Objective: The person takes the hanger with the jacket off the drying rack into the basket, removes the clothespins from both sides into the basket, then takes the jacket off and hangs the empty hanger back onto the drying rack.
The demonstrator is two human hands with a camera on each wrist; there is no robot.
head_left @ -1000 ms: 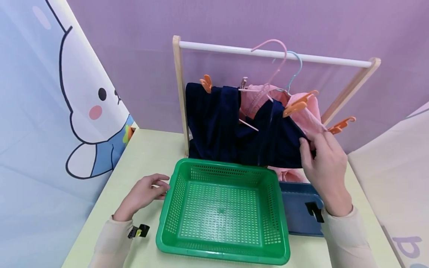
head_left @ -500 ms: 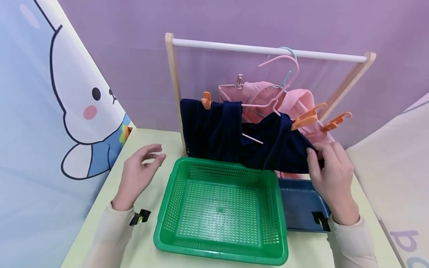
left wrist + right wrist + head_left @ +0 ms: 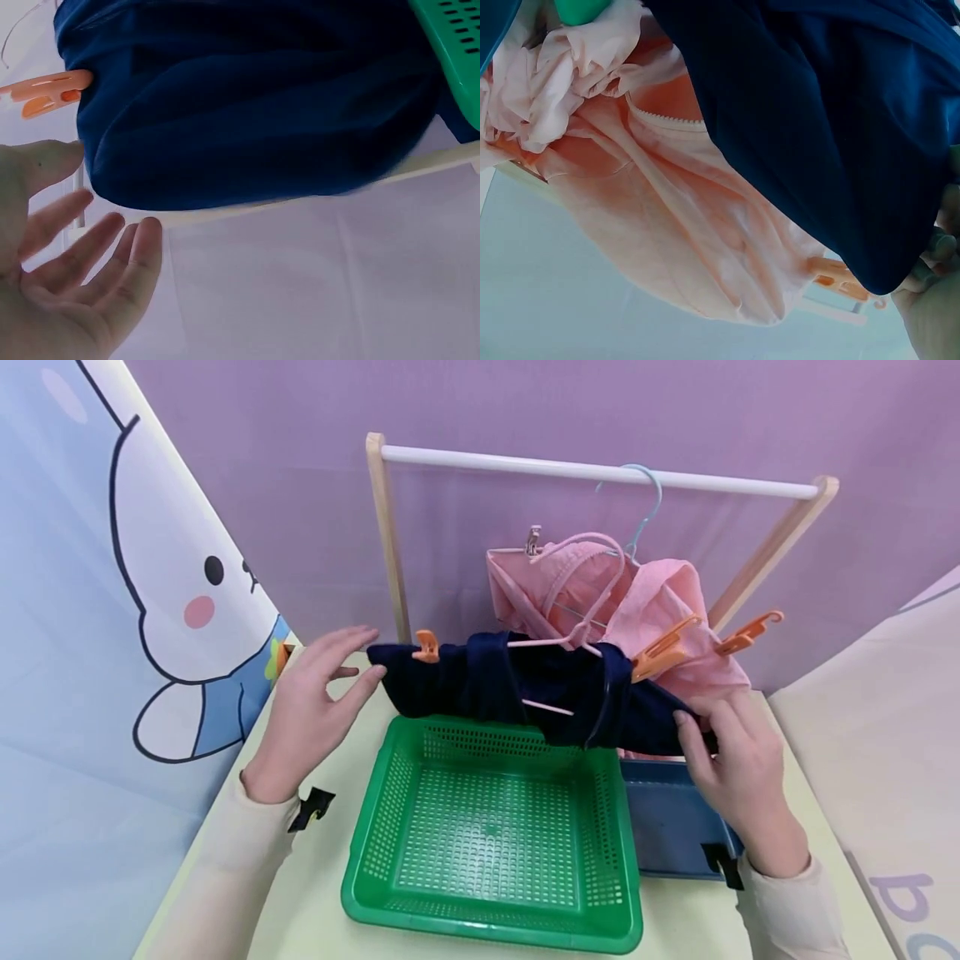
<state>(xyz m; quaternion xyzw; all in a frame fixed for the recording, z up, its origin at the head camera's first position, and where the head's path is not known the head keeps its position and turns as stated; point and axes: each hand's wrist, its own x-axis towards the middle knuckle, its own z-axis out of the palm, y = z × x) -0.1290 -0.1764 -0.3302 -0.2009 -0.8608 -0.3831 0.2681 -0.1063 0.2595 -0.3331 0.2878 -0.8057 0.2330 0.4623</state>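
Note:
A navy garment (image 3: 442,681) on a pink hanger (image 3: 581,635) is stretched out above the back rim of a green basket (image 3: 491,935). My right hand (image 3: 738,768) pinches the garment's right end between thumb and fingers. My left hand (image 3: 307,718) has its fingers spread at the garment's left end; in the left wrist view, the thumb lies close to the cloth edge, and contact is unclear. One orange clip (image 3: 426,646) grips the garment's left shoulder. Another orange clip (image 3: 663,652) sits at its right shoulder. The pink hook stands in front of the rail's white bar, below it.
Behind hangs a pink garment (image 3: 675,602) on a light blue hanger (image 3: 645,514), from the white rail (image 3: 510,464) of a wooden rack. An orange clip (image 3: 750,633) holds its right side. A blue tray (image 3: 667,827) lies right of the basket.
My left hand has risen from beside the basket to the garment's left end. The navy garment and its pink hanger have come down and forward, while my right hand keeps its pinch.

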